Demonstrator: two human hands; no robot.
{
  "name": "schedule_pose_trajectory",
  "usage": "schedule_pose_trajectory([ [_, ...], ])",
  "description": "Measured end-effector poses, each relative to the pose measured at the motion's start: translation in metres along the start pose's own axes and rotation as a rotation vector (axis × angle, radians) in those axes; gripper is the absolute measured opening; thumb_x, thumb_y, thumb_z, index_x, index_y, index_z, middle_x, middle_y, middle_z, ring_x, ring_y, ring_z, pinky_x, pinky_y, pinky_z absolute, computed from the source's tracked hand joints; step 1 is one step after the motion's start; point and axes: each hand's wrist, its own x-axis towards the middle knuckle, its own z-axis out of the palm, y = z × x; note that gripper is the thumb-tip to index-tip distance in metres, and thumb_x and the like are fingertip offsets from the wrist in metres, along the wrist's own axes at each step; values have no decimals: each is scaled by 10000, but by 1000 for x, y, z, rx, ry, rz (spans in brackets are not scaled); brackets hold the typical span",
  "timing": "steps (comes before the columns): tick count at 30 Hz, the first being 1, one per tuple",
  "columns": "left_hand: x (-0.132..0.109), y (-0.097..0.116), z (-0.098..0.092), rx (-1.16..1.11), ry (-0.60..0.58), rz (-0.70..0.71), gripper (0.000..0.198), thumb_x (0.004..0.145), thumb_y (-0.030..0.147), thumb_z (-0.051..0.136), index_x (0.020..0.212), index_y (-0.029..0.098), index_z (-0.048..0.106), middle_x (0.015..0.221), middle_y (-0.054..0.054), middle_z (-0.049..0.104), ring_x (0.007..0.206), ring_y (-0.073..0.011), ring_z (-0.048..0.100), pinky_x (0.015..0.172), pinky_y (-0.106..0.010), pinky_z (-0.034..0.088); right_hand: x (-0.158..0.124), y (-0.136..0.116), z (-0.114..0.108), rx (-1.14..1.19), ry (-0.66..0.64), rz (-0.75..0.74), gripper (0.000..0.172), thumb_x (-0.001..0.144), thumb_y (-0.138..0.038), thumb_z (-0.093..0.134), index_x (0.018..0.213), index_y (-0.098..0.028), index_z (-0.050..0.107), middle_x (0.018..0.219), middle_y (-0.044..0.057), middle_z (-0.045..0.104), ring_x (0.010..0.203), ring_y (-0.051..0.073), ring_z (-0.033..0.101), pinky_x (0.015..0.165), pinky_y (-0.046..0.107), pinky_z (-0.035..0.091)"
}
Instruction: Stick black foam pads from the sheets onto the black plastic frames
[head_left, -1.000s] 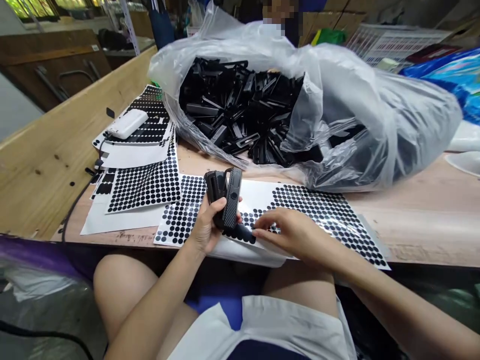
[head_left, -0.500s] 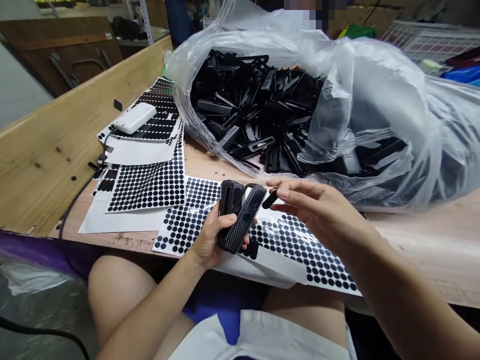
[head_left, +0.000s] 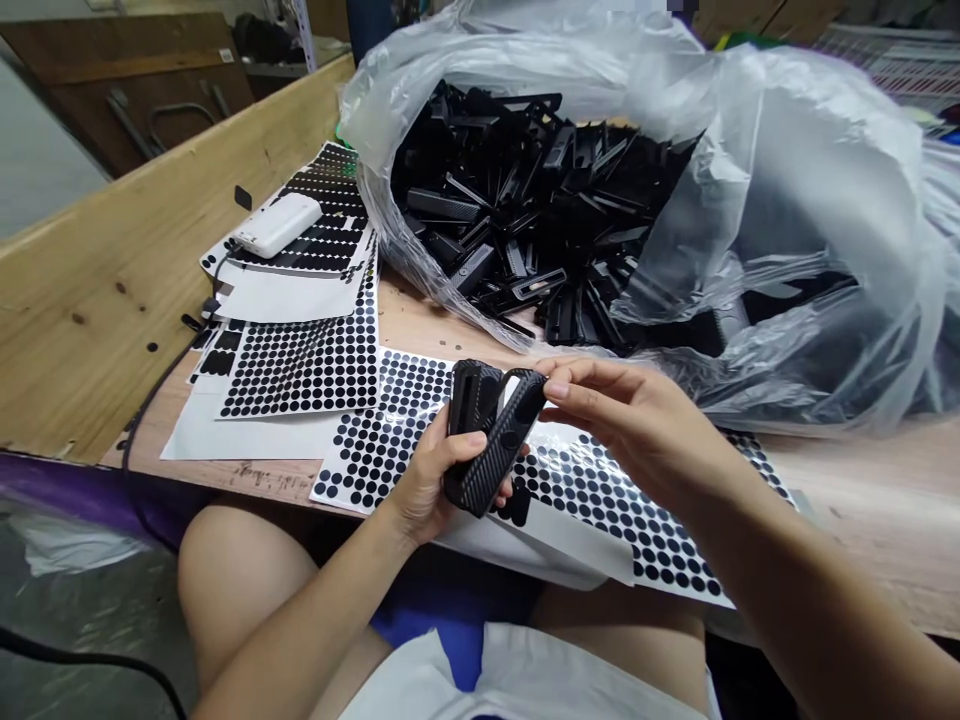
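Two black carbon-patterned parts (head_left: pixel 491 450) lie side by side in my left hand (head_left: pixel 431 480), the thumb across their front. My right hand (head_left: pixel 630 410) is at the upper right end of the right-hand part, thumb and fingers pinched together there. Whatever sits between those fingertips is hidden at this moment. Beneath both hands lies a white sheet of round black stickers (head_left: pixel 600 490). Further back, a large clear plastic bag (head_left: pixel 817 180) lies open, filled with many similar black parts (head_left: pixel 525 200).
More sticker sheets (head_left: pixel 307 365) overlap at the left, with a white power bank (head_left: pixel 277 225) on top and a dark cable (head_left: pixel 142 400) running from it. A wooden board (head_left: pixel 172 220) edges the table's left side.
My right hand has brought the small black piece to the right-hand part, and the piece is now out of sight. The view has shifted slightly; my left hand keeps its hold.
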Motion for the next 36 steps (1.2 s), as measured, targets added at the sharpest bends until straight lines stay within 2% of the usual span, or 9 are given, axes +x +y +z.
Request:
schedule_pose_trajectory([
  [5,-1,1,1,-4,5,6,516,755,398,765,1158,167,539,899,-107,763,553,-153,676,510,-240,548,0,-2,1,0,20,21,383,650,-581,888,656,-239,716,972,55,740,928,252,663,847,390,555],
  [12,-1,0,0,-26,0,-1,547,748,407,771,1183,162,548,891,-102,756,554,-152,674,505,-235,546,0,0,1,74,31,77,323,655,-541,901,753,-254,791,1092,64,750,1018,256,661,868,364,559],
  [20,-1,0,-1,-39,-11,3,540,753,417,774,1159,163,527,900,-99,753,564,-153,674,504,-235,538,-2,1,3,55,-1,-25,283,712,-480,891,714,-223,772,979,43,725,887,188,645,809,302,541],
  [28,-1,1,1,-49,-7,8,528,750,408,788,1134,168,518,830,-68,740,556,-154,673,500,-236,549,0,8,0,-58,36,-122,271,770,-461,858,751,-215,746,1003,45,727,936,201,641,832,315,514],
  [33,-1,2,2,-38,-6,18,534,738,413,796,1115,165,510,823,-68,738,543,-145,666,493,-228,546,-2,5,1,-168,73,-177,298,779,-485,838,754,-207,734,971,55,728,967,223,657,889,346,516],
  [36,-1,1,1,-34,1,18,535,739,418,793,1118,166,511,830,-74,740,545,-147,669,492,-227,545,-4,3,2,-208,90,-197,315,775,-499,834,754,-203,729,974,62,729,972,224,666,873,331,536],
])
